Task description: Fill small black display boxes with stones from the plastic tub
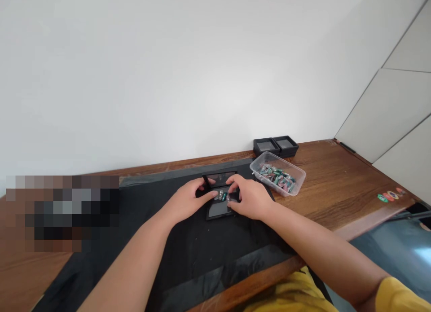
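We have a small black box [218, 209] open on the black mat [188, 251] on our tabletop [323, 204], with shiny beads [224, 196] in it. Our left hand [186, 199] is at its left side, our right hand [253, 198] at its right. We cannot tell if either hand's fingers are pinching anything. A clear tub [293, 166] sits near, on the right.

The tub [288, 169] sits right of the case [217, 208].

Far-left patch [63, 213] pixelated; yellow sleeve [399, 296] cut off; beads [224, 196] perhaps partly hidden by right fingers [237, 179].
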A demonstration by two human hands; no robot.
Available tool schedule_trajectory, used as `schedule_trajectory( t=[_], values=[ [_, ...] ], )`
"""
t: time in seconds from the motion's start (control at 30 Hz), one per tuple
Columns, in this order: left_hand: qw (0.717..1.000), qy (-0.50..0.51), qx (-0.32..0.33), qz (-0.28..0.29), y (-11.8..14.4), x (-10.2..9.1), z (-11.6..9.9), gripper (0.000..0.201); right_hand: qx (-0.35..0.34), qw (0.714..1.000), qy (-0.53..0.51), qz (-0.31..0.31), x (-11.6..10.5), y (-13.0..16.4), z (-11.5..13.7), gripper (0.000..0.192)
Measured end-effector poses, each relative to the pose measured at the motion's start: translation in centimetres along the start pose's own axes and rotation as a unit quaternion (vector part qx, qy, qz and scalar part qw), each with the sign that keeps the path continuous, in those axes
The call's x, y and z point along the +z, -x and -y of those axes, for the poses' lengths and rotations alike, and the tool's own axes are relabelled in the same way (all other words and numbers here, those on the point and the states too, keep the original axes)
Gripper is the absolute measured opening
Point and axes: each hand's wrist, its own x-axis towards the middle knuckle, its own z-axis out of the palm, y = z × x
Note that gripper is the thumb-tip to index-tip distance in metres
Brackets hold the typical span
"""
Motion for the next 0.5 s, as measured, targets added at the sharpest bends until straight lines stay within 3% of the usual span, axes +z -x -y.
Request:
schedule_trajectory(
  t=[0.5],
  values=[
    [0.999, -0.031, 0.0, -0.008, 0.16, 0.33, 0.04, 0.056, 0.0, 0.999, 0.053, 0.004, 0.29, -0.32, -0.16, 0.038]
  ],
)
